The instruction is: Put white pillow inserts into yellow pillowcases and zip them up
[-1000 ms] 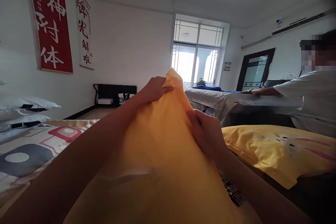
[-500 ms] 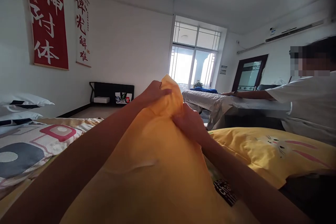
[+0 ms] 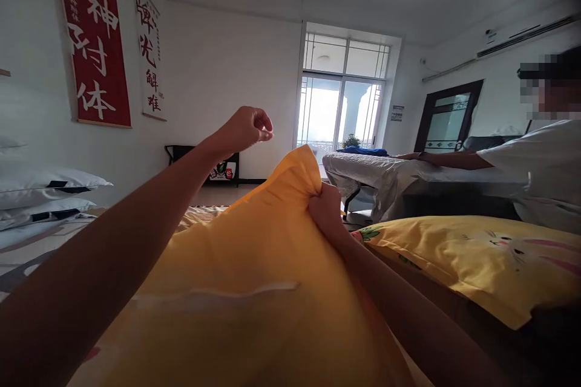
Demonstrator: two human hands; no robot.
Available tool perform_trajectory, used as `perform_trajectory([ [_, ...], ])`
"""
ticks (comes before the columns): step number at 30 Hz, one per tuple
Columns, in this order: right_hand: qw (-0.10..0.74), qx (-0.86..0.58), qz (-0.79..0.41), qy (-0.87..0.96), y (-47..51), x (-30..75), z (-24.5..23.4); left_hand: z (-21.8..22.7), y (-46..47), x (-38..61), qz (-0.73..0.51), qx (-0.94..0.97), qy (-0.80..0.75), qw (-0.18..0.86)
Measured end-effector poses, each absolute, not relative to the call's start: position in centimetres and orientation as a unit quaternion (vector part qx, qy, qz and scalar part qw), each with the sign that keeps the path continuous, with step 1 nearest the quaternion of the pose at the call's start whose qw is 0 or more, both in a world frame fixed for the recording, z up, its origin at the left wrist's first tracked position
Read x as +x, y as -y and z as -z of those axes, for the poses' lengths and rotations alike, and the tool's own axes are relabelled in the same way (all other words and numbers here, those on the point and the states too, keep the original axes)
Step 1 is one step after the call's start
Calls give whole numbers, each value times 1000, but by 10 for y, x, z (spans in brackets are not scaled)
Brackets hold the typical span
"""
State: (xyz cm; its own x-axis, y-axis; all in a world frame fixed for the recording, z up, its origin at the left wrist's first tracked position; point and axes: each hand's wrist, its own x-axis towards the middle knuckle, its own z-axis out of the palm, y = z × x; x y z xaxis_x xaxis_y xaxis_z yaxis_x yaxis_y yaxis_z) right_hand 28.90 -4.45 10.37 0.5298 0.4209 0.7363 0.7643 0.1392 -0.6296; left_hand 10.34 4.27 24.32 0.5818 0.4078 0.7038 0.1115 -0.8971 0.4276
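Observation:
A big yellow pillow (image 3: 254,290) stands up against me and fills the lower middle of the view. My right hand (image 3: 324,208) grips its top right corner, fingers bunched into the cloth. My left hand (image 3: 247,128) is raised above and left of the pillow's top, off the fabric, with fingers curled into a loose pinch that holds nothing I can see. A second yellow pillow with a rabbit face (image 3: 476,254) lies flat on the bed to the right.
White pillows (image 3: 45,190) are stacked at the left by a wall with red and white scrolls (image 3: 93,42). A patterned bedsheet (image 3: 27,248) lies below them. Another person in a white shirt (image 3: 540,169) leans on a grey-covered bed (image 3: 385,172) at the right. A window door (image 3: 340,109) is behind.
My left hand let go of the pillow's top corner and lifted up and left. My right hand slid up to grip the top corner, and the pillow's peak sank lower.

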Motion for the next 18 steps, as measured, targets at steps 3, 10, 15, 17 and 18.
perform_trajectory([
  [3,637,-608,132,456,42,284,-103,-225,-52,99,-311,921,-150,182],
  [10,724,-474,75,495,63,264,-111,-170,-59,107,-196,893,-142,380],
  [15,668,-562,52,485,63,279,-117,-167,-49,121,-217,883,-150,389],
  [17,650,-600,5,468,60,290,-120,-170,-43,125,-205,893,-171,362],
  [18,647,-604,-19,465,58,294,-123,-172,-40,127,-199,901,-178,342],
])
